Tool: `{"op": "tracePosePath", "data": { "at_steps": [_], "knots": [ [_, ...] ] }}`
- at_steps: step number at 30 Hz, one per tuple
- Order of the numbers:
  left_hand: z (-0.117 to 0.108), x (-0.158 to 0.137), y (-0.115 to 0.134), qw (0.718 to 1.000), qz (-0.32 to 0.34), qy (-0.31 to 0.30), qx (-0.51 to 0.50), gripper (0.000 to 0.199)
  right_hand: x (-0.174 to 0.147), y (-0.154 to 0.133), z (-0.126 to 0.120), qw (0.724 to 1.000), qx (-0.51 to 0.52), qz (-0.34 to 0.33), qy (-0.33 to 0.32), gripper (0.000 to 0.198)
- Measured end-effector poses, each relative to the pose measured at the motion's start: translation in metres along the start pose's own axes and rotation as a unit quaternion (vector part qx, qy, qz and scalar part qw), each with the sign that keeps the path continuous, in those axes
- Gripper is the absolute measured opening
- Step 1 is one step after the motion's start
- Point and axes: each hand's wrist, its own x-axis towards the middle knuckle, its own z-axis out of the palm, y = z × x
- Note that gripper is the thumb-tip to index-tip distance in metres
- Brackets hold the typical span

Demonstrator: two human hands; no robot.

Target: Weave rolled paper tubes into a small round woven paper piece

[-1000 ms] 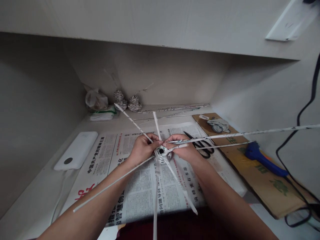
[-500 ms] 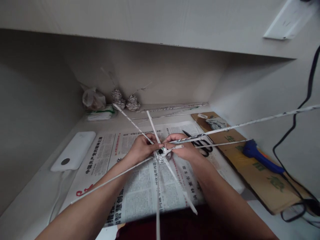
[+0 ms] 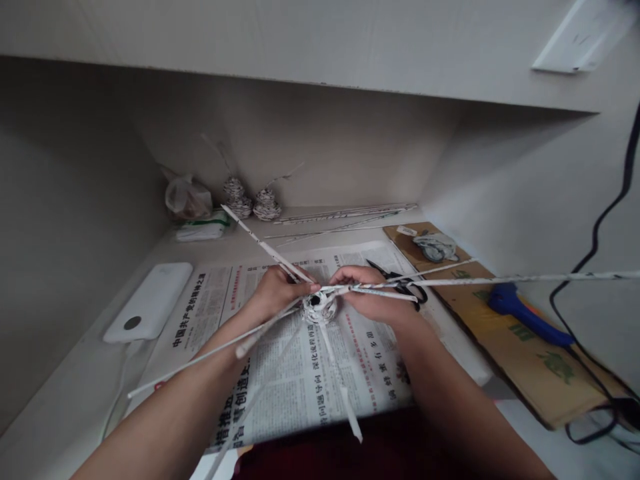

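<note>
Between my hands is a small, round woven paper piece [image 3: 323, 312] with a dark hole at its top, held above the newspaper [image 3: 295, 393]. Rolled newspaper strips fan out from it in several directions. My left hand [image 3: 280, 292] pinches its left rim, thumb near the hole; one strip runs up and left from these fingers. At the opposite side, my right hand [image 3: 367, 293] is closed on a long paper strip [image 3: 480, 281] that stretches far to the right. Some fingertips are hidden behind the weave and strips.
Black scissors [image 3: 407, 287] lie just beyond my right hand. Farther right, a blue glue gun [image 3: 527, 317] rests on flattened cardboard [image 3: 545, 373]. A white power bank [image 3: 149, 302] is at left. Behind are two woven gourd shapes [image 3: 267, 205], loose paper strips [image 3: 345, 215] and a plastic bag [image 3: 187, 198].
The woven piece has turned in my hands and shifted slightly left. Its strips have swung round, and the long strip on the right now lies lower, almost level.
</note>
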Motion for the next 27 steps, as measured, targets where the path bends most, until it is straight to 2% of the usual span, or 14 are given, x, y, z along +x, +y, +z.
{"op": "tracePosePath", "data": {
  "at_steps": [7,15,18,23,27],
  "knots": [
    [0.004,-0.005,0.014,0.997,0.005,0.0,0.075,0.015,0.004,-0.001,-0.003,0.99,-0.079,-0.114,0.029,0.005],
    [0.0,-0.004,0.007,0.995,0.006,-0.055,0.088,0.025,0.007,0.002,0.0,0.978,-0.119,-0.163,0.055,0.008],
    [-0.001,-0.004,0.006,0.991,0.017,-0.073,0.108,0.022,0.009,0.003,0.001,0.976,-0.12,-0.174,0.057,0.01],
    [0.002,-0.004,-0.003,0.998,0.011,-0.021,0.061,0.02,0.007,-0.002,0.001,0.971,-0.129,-0.175,0.099,0.008],
    [0.005,-0.002,-0.005,0.998,-0.016,0.03,-0.044,0.023,0.002,-0.009,0.002,0.96,-0.131,-0.199,0.149,0.025]
  ]
}}
